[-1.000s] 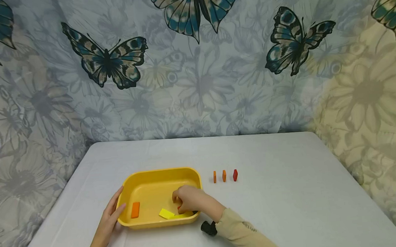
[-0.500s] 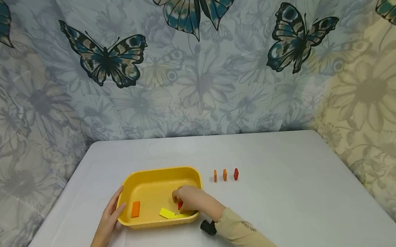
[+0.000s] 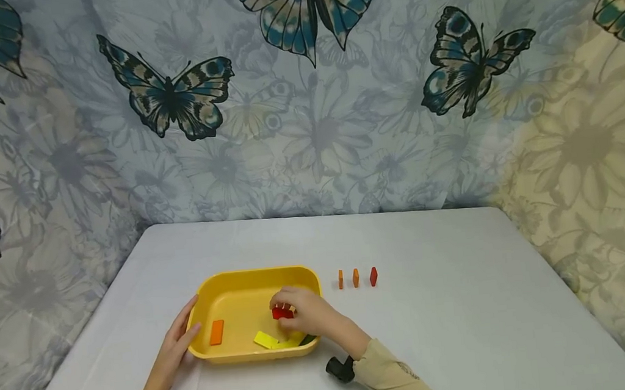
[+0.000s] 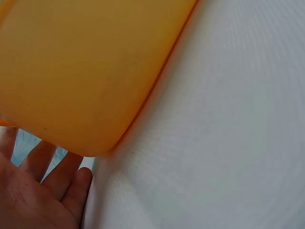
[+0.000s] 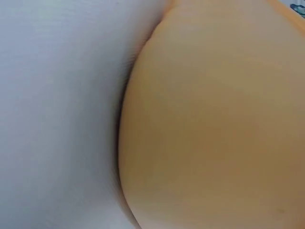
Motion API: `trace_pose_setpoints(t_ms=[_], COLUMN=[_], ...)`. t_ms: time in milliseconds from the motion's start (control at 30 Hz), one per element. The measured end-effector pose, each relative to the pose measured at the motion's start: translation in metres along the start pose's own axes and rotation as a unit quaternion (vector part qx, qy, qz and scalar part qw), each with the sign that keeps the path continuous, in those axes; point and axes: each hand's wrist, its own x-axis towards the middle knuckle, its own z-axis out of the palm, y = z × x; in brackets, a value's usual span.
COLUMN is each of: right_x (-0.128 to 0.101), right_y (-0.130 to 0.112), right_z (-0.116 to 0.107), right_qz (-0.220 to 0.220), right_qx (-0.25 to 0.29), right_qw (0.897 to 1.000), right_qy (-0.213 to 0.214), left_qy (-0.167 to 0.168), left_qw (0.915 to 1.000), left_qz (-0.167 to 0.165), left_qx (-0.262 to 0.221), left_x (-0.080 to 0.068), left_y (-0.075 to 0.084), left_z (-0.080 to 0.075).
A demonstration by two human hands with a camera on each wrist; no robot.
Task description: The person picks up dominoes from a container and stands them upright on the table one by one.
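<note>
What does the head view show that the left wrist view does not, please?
Only the head view shows the right hand pinching a red block over the tray, an orange block and yellow blocks inside it, and three blocks standing on the table. Only the left wrist view shows the tray's outer wall close up. Both show the tray, the left hand and the table.

Tray (image 3: 253, 277) on table (image 3: 465, 317), left of centre; three small blocks (image 3: 356, 277) upright in a row just right of tray; flat blocks (image 3: 217, 331) inside tray; left hand (image 3: 178, 343) at tray's left wall; right hand (image 3: 305, 312) inside tray, at right.
</note>
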Motion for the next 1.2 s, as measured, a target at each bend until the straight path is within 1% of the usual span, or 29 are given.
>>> trace_pose_setpoints(t_ms=[100, 167, 267, 333, 367, 400, 433, 500, 567, 600, 667, 767, 833, 933, 1033, 1100, 1200], right_x=[-0.001, -0.001, -0.003, -0.004, -0.006, -0.008, -0.011, -0.018, -0.026, -0.031, -0.041, -0.060, -0.073, -0.094, -0.111, -0.120, -0.128], right_y=[0.001, 0.001, 0.000, -0.001, -0.004, -0.007, -0.010, -0.017, -0.021, -0.020, -0.014, 0.001, 0.013, 0.030, 0.045, 0.055, 0.067], right_z=[-0.001, -0.001, 0.000, -0.001, -0.003, -0.007, -0.012, -0.026, -0.043, -0.051, -0.064, -0.081, -0.090, -0.102, -0.112, -0.116, -0.117], right_qz=[-0.014, -0.010, 0.010, 0.021, 0.027, 0.028, 0.027, 0.019, 0.010, 0.002, -0.013, -0.029, -0.025, -0.002, 0.042, 0.071, 0.108], right_qx=[-0.011, -0.002, 0.043, 0.106, 0.143, 0.183, 0.219, 0.287, 0.316, 0.316, 0.301, 0.258, 0.230, 0.200, 0.172, 0.161, 0.157], right_qw=[1.000, 1.000, 0.999, 0.993, 0.988, 0.980, 0.971, 0.948, 0.931, 0.926, 0.921, 0.918, 0.916, 0.911, 0.907, 0.907, 0.909], right_qy=[0.007, 0.007, 0.016, 0.039, 0.054, 0.073, 0.094, 0.140, 0.184, 0.206, 0.247, 0.300, 0.329, 0.360, 0.381, 0.383, 0.370], left_qy=[-0.003, -0.002, 0.000, 0.000, 0.000, -0.001, -0.002, -0.004, -0.005, -0.004, 0.001, 0.002, 0.001, -0.004, -0.005, -0.002, 0.001], left_qw=[1.0000, 1.0000, 1.0000, 1.0000, 1.0000, 1.0000, 1.0000, 1.0000, 1.0000, 1.0000, 1.0000, 1.0000, 0.9999, 0.9997, 0.9995, 0.9993, 0.9993], left_qz=[0.006, 0.005, 0.000, -0.004, -0.005, -0.007, -0.008, -0.006, -0.001, 0.000, 0.003, -0.009, -0.017, -0.024, -0.031, -0.036, -0.037], left_qx=[-0.003, -0.001, -0.001, 0.000, 0.001, 0.001, 0.002, 0.000, -0.002, -0.002, -0.003, 0.000, 0.002, 0.001, 0.000, 0.001, -0.002], left_x=[0.001, 0.001, 0.000, 0.000, 0.000, 0.000, 0.000, -0.001, -0.001, -0.001, -0.002, -0.002, -0.003, -0.004, -0.004, -0.003, -0.001], left_y=[-0.001, -0.002, -0.002, -0.002, -0.002, -0.002, -0.002, -0.001, 0.000, 0.000, 0.001, 0.003, 0.003, 0.002, 0.001, 0.000, 0.001], left_z=[0.001, 0.001, 0.000, 0.000, 0.000, 0.000, 0.000, -0.001, -0.002, -0.003, -0.005, -0.006, -0.007, -0.005, -0.002, 0.000, 0.004])
